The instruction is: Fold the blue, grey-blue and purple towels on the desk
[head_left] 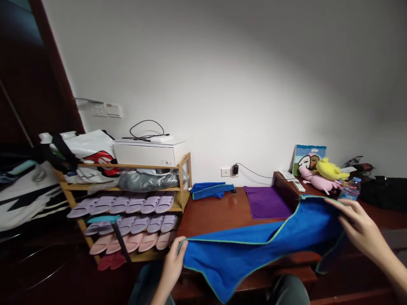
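Observation:
A blue cloth with green edging hangs stretched between my two hands, sagging in the middle above the front of a brown wooden table. My left hand pinches its left corner. At the right, my right hand grips the other end, its thumb hidden behind the cloth. On the table lie a purple cloth, spread flat, and another blue cloth, loosely bunched near the wall.
A wooden shoe rack with rows of slippers stands left of the table, a white box on top. On the raised right section are a remote, a pink plush toy, a yellow plush toy and a bottle.

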`<move>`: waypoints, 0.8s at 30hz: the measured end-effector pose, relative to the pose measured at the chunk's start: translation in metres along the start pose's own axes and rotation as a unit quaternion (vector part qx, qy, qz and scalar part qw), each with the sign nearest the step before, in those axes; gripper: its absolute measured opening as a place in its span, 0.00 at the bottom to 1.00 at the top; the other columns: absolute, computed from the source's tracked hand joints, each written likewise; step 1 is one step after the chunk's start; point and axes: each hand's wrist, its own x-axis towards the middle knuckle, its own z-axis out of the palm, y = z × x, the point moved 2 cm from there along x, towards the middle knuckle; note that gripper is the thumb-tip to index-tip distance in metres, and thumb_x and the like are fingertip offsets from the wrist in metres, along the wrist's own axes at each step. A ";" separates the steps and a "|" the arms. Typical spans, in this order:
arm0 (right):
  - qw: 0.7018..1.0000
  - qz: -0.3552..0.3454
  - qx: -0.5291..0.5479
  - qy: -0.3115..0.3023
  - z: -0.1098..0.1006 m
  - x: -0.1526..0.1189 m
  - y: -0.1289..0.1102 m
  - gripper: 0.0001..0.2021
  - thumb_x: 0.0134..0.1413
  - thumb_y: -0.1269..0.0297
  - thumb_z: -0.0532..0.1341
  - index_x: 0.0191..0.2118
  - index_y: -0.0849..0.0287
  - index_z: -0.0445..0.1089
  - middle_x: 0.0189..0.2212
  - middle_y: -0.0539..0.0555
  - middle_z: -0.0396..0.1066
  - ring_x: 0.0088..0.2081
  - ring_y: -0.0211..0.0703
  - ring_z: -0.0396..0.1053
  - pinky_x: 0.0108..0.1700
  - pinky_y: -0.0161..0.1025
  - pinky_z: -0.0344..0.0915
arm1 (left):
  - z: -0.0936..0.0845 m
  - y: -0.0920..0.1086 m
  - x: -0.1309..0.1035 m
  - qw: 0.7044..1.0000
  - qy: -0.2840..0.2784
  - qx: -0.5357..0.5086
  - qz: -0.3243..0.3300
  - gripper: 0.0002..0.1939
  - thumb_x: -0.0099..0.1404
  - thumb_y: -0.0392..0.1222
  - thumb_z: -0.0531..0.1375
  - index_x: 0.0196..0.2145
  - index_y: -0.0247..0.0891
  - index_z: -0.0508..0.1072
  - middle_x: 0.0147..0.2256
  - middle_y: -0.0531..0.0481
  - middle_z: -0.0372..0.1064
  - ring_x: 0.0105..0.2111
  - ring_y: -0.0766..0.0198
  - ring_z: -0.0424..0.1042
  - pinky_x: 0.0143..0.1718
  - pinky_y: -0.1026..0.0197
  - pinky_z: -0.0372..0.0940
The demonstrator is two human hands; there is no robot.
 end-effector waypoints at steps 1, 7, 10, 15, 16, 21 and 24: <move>1.000 0.031 0.006 0.001 0.000 -0.018 0.007 0.22 0.70 0.45 0.54 0.62 0.39 0.74 0.52 0.60 0.73 0.53 0.57 0.76 0.53 0.56 0.75 | -0.009 0.010 0.004 1.000 0.026 -0.010 0.005 0.41 0.54 0.85 0.59 0.38 0.42 0.79 0.40 0.43 0.83 0.46 0.45 0.81 0.52 0.47 0.76; 0.976 0.203 0.065 0.042 0.000 -0.085 0.027 0.25 0.67 0.41 0.59 0.60 0.47 0.78 0.58 0.56 0.74 0.58 0.56 0.74 0.59 0.48 0.73 | -0.058 0.065 0.024 0.993 0.081 -0.090 -0.005 0.32 0.45 0.70 0.76 0.34 0.40 0.81 0.36 0.44 0.84 0.37 0.49 0.84 0.39 0.55 0.79; 0.954 0.272 0.099 0.079 0.022 -0.083 0.033 0.25 0.66 0.44 0.62 0.63 0.45 0.76 0.61 0.53 0.73 0.61 0.53 0.72 0.65 0.45 0.68 | -0.055 0.080 0.054 0.994 0.057 -0.088 -0.014 0.30 0.44 0.66 0.78 0.35 0.40 0.81 0.32 0.46 0.84 0.32 0.53 0.82 0.32 0.58 0.77; 0.950 0.265 0.147 0.079 0.128 -0.049 0.070 0.27 0.64 0.48 0.60 0.63 0.52 0.76 0.59 0.58 0.74 0.61 0.53 0.71 0.68 0.50 0.65 | -0.005 0.056 0.141 0.999 0.001 -0.008 0.042 0.29 0.51 0.69 0.72 0.36 0.39 0.81 0.31 0.46 0.83 0.34 0.53 0.82 0.32 0.59 0.75; 0.952 0.260 0.150 0.060 0.157 -0.042 0.079 0.27 0.63 0.49 0.58 0.62 0.54 0.77 0.58 0.59 0.75 0.60 0.53 0.72 0.68 0.50 0.66 | 0.008 0.047 0.158 0.998 -0.006 0.026 0.052 0.28 0.54 0.69 0.70 0.35 0.39 0.81 0.31 0.46 0.83 0.35 0.52 0.82 0.34 0.58 0.75; 0.942 0.325 0.029 -0.083 0.294 -0.053 0.089 0.31 0.57 0.60 0.52 0.63 0.59 0.76 0.61 0.65 0.73 0.63 0.58 0.70 0.68 0.56 0.66 | 0.071 -0.011 0.188 0.967 0.007 0.248 0.054 0.21 0.69 0.57 0.59 0.44 0.38 0.82 0.44 0.37 0.83 0.47 0.45 0.81 0.50 0.47 0.75; 0.934 0.306 -0.069 -0.174 0.347 -0.101 0.065 0.30 0.59 0.61 0.52 0.65 0.58 0.74 0.69 0.64 0.67 0.71 0.62 0.62 0.72 0.60 0.60 | 0.107 -0.061 0.143 0.940 -0.016 0.327 0.101 0.24 0.74 0.51 0.53 0.54 0.37 0.81 0.56 0.34 0.79 0.58 0.44 0.77 0.61 0.44 0.70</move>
